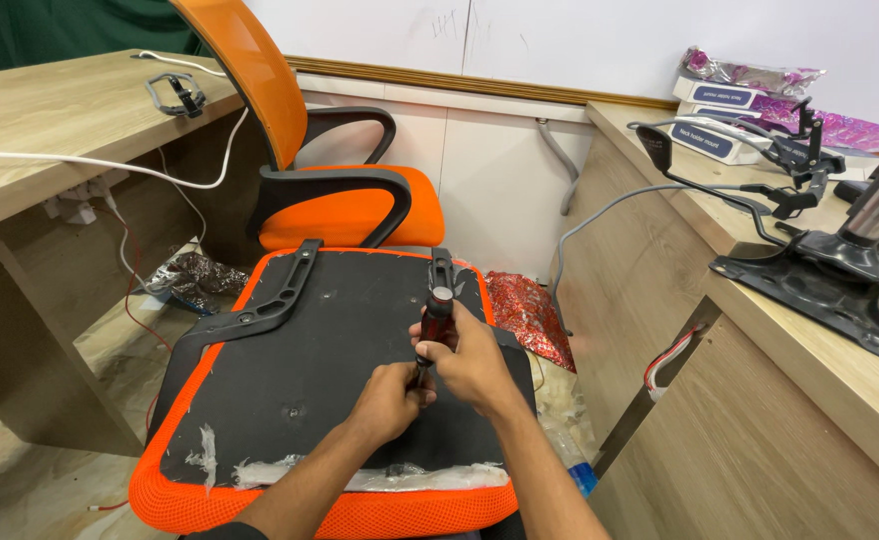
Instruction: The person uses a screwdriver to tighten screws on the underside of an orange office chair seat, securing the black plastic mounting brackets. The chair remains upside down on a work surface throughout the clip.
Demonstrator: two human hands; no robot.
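Nearest lay an upturned orange chair seat, black underside up. Over its middle the left hand was closed low around the shaft of a screwdriver, while the right hand was wrapped around its dark red handle. The tool stood nearly upright, tip down on the underside. Beyond stood an orange chair; a black chair base plate rested on the right surface.
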